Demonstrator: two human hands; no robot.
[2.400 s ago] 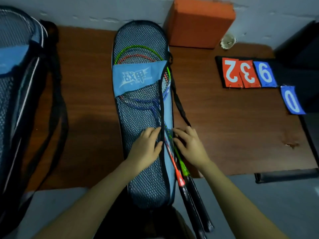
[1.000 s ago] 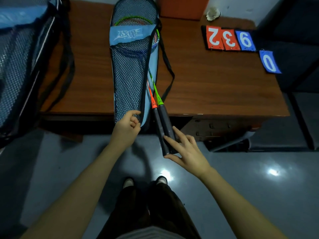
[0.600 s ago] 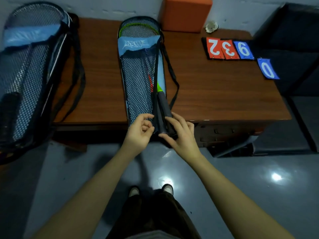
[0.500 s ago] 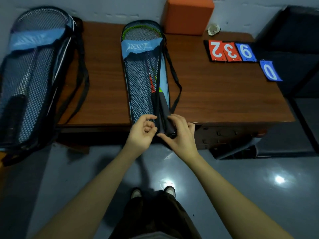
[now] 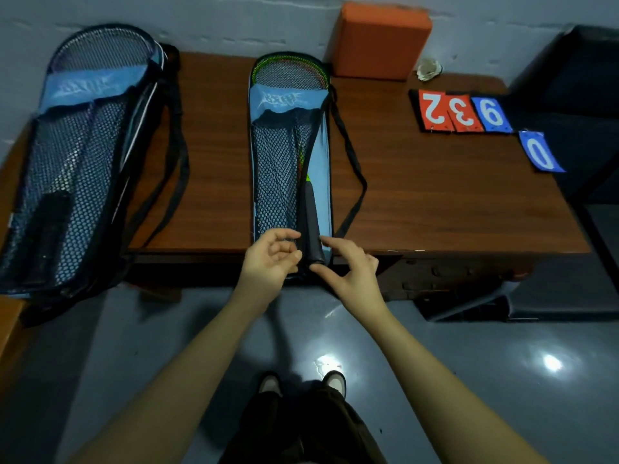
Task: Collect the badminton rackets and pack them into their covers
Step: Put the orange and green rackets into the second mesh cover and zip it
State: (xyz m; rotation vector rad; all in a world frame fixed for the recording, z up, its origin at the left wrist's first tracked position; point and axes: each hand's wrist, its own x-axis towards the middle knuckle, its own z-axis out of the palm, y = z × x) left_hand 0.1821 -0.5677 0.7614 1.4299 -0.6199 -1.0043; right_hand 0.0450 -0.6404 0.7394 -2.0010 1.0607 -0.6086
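Cover: blue-and-black mesh racket cover [image 5: 278, 169] lies lengthwise on the brown wooden table [image 5: 435, 202], mouth at 6 o'clock by the near edge; white logo lettering on its blue band, too stylised to read.
Rackets: green- and red-framed rackets [image 5: 288, 63] sit inside, heads at 12 o'clock; black handle grips [image 5: 311, 226] reach the cover's mouth.
Left hand [image 5: 271, 262]: fingers loosely curled at the mouth's mesh edge; whether it pinches the fabric, cannot tell.
Right hand [image 5: 351, 266]: fingers relaxed and spread, forefinger just beside the grips, holding nothing.
Second cover: matching mesh cover [image 5: 70, 155] at 9 o'clock.
Score cards [image 5: 464, 112]: at 2 o'clock, red "2", "3", blue "9", "0".
Orange block [image 5: 382, 38]: at 12 o'clock by the wall.
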